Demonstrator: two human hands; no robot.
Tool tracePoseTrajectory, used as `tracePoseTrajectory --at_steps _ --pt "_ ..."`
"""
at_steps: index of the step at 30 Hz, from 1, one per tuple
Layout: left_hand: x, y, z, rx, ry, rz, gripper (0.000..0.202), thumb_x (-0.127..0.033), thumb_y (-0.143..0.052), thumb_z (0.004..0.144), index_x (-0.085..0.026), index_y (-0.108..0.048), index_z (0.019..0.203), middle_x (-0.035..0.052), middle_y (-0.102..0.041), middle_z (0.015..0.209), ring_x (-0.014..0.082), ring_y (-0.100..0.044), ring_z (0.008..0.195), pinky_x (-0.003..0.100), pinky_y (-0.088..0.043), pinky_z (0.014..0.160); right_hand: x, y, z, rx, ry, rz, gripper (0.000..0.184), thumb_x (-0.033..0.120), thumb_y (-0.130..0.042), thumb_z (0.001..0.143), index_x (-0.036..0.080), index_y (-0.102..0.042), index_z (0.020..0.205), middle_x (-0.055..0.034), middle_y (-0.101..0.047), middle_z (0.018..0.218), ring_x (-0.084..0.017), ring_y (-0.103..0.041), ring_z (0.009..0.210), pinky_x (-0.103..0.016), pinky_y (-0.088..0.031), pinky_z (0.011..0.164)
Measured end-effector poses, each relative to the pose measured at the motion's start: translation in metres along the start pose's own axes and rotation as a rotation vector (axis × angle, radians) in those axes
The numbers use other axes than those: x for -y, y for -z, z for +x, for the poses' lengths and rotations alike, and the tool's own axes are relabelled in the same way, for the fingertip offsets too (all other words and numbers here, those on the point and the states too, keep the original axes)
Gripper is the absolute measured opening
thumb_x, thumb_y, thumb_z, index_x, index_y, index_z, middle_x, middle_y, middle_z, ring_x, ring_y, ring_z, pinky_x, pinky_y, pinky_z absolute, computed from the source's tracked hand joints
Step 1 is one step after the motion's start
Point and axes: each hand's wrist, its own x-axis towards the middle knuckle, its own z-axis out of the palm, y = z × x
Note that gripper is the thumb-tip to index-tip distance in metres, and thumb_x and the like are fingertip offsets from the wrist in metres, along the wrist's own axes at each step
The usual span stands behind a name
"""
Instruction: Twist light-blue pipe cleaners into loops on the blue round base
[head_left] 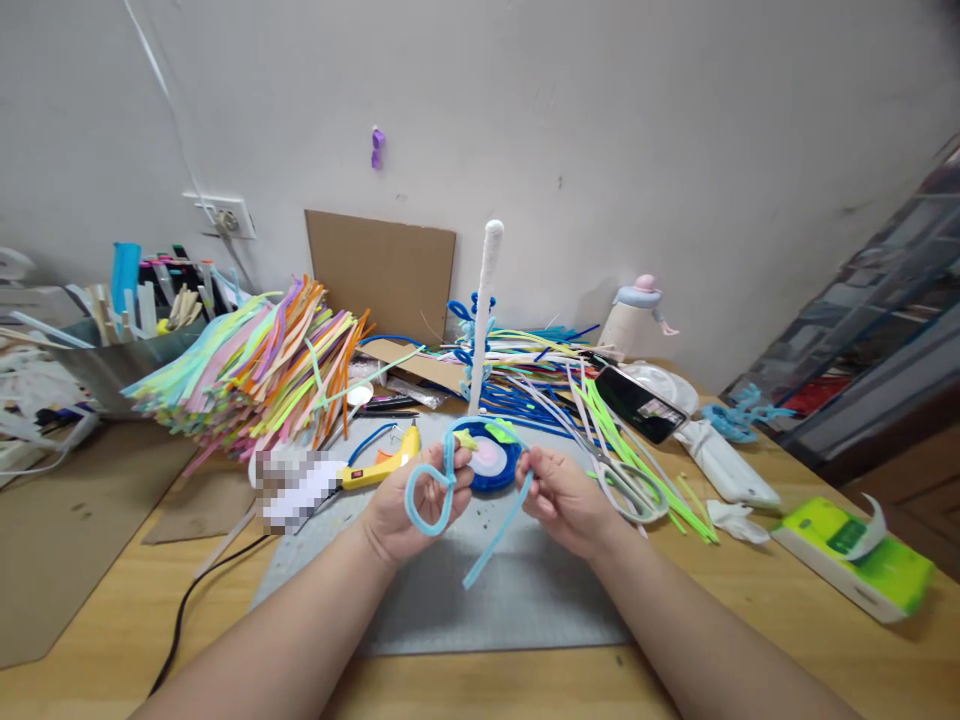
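Observation:
A light blue pipe cleaner point(427, 527) is held between my two hands above the grey mat. One end is bent into a round loop that lies against the fingers of my left hand point(409, 505), which pinches it near the twist. From there it arches across to my right hand point(559, 500), whose thumb and fingers grip it, and a free tail hangs down. Just behind stands a dark blue round base point(491, 482) with a pale pink and white middle. A tall white fuzzy post point(486, 310) rises behind it, with blue curled pipe cleaners point(465, 345) around its lower part.
A yellow glue gun point(381, 468) lies left of my left hand, scissors point(630, 490) right of my right. A colourful bundle of pipe cleaners point(262, 370) fills the left. A phone point(641, 402), a bottle point(631, 315) and a green tissue pack point(855, 555) are on the right.

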Motion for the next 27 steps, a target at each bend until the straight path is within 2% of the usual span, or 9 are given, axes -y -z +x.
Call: tracePoseTrajectory --at_steps 4,7,10,13,15,18,20,24,27 --pt "0.004 0.001 0.001 -0.077 0.016 0.161 0.018 -0.026 -0.069 0.068 -0.014 -0.059 0.077 -0.0006 -0.051 0.068 0.0054 -0.045 0.055 0.017 -0.036 0.05 0.007 -0.003 -0.004 0.005 0.029 0.225 0.019 0.028 -0.07 0.069 0.019 -0.058 0.079 0.0029 -0.054 0.068 -0.004 -0.043 0.048 -0.016 -0.033 0.041" --pt "0.009 0.0 0.002 -0.075 0.048 0.241 0.018 -0.024 -0.07 0.067 -0.013 -0.06 0.077 0.0003 -0.054 0.069 0.0059 -0.047 0.055 0.017 -0.035 0.048 0.01 -0.006 -0.004 -0.047 0.052 0.275 0.016 0.033 -0.065 0.075 0.022 -0.056 0.083 0.0017 -0.057 0.08 -0.005 -0.047 0.053 -0.016 -0.033 0.041" --pt "0.014 0.001 0.002 -0.054 0.054 0.309 0.019 -0.024 -0.07 0.068 -0.013 -0.061 0.08 0.0009 -0.056 0.07 0.0062 -0.048 0.055 0.017 -0.036 0.05 0.012 -0.008 -0.004 -0.085 0.083 0.225 0.017 0.041 -0.058 0.079 0.027 -0.051 0.087 0.0041 -0.058 0.075 -0.006 -0.045 0.047 -0.016 -0.027 0.038" --pt "0.018 0.004 0.003 -0.056 0.045 0.344 0.019 -0.023 -0.07 0.068 -0.013 -0.061 0.082 0.0017 -0.059 0.074 0.0081 -0.053 0.063 0.019 -0.041 0.059 0.014 -0.009 -0.004 -0.101 0.125 0.179 0.018 0.043 -0.056 0.079 0.029 -0.049 0.088 0.0058 -0.054 0.064 -0.007 -0.04 0.041 -0.017 -0.025 0.037" --pt "0.019 0.007 0.003 -0.035 0.077 0.332 0.019 -0.024 -0.068 0.07 -0.014 -0.06 0.084 0.0023 -0.06 0.077 0.0118 -0.058 0.069 0.024 -0.044 0.065 0.015 -0.01 -0.004 -0.112 0.162 0.183 0.019 0.042 -0.057 0.079 0.027 -0.049 0.087 0.0054 -0.053 0.063 -0.007 -0.039 0.04 -0.018 -0.026 0.038" --pt "0.021 0.009 0.003 -0.001 0.128 0.31 0.017 -0.025 -0.065 0.073 -0.015 -0.058 0.085 0.0025 -0.061 0.077 0.0159 -0.063 0.07 0.028 -0.046 0.066 0.014 -0.01 -0.005 -0.12 0.218 0.212 0.019 0.036 -0.062 0.077 0.026 -0.051 0.089 0.0039 -0.055 0.068 -0.007 -0.044 0.046 -0.018 -0.033 0.042" --pt "0.023 0.008 0.003 0.007 0.109 0.304 0.015 -0.023 -0.064 0.074 -0.014 -0.058 0.085 0.0026 -0.062 0.076 0.0142 -0.063 0.068 0.026 -0.046 0.065 0.011 -0.012 -0.006 -0.089 0.191 0.22 0.022 0.03 -0.066 0.074 0.024 -0.053 0.091 0.0029 -0.057 0.075 -0.006 -0.047 0.051 -0.018 -0.036 0.047" --pt "0.024 0.004 0.004 0.0 0.041 0.309 0.024 -0.025 -0.063 0.075 -0.013 -0.059 0.095 0.005 -0.064 0.078 0.0131 -0.061 0.068 0.027 -0.047 0.069 -0.002 -0.018 -0.009 0.027 -0.046 0.109 0.025 0.027 -0.071 0.069 0.018 -0.057 0.088 0.0017 -0.058 0.068 -0.007 -0.051 0.053 -0.019 -0.039 0.05" --pt "0.024 0.003 0.005 -0.027 0.016 0.353 0.024 -0.028 -0.062 0.075 -0.013 -0.061 0.094 0.0056 -0.064 0.074 0.0155 -0.061 0.068 0.031 -0.046 0.071 -0.009 -0.018 -0.008 0.008 -0.021 0.028 0.022 0.031 -0.07 0.07 0.017 -0.057 0.081 0.0033 -0.056 0.058 -0.007 -0.05 0.048 -0.017 -0.036 0.045"
